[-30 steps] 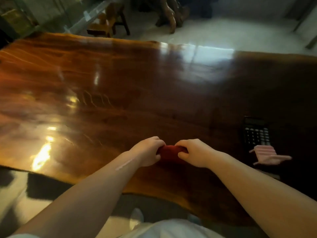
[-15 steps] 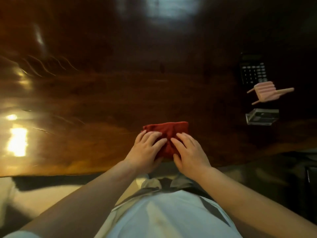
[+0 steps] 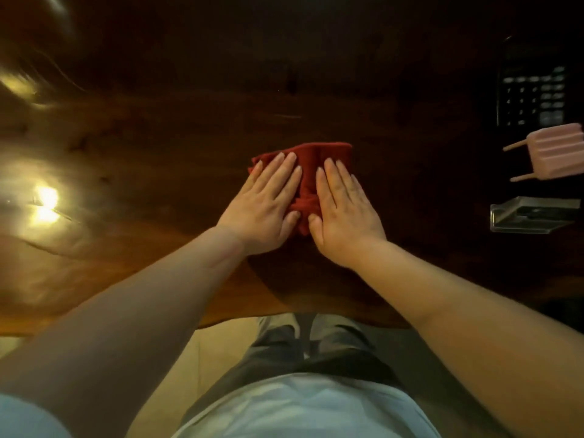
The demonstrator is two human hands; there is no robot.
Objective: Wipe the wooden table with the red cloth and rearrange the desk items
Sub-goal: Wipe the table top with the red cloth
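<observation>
Both hands lay flat on a folded red cloth (image 3: 319,159) on the wooden table (image 3: 158,137), left hand (image 3: 268,203) beside right hand (image 3: 343,210), fingers straight. At the right edge lay a calculator (image 3: 534,93), a pink ridged object (image 3: 556,153) and a clear tray (image 3: 531,214).

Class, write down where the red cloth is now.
Head view: the red cloth lies centrally under the left hand and right hand, left of the calculator.
</observation>
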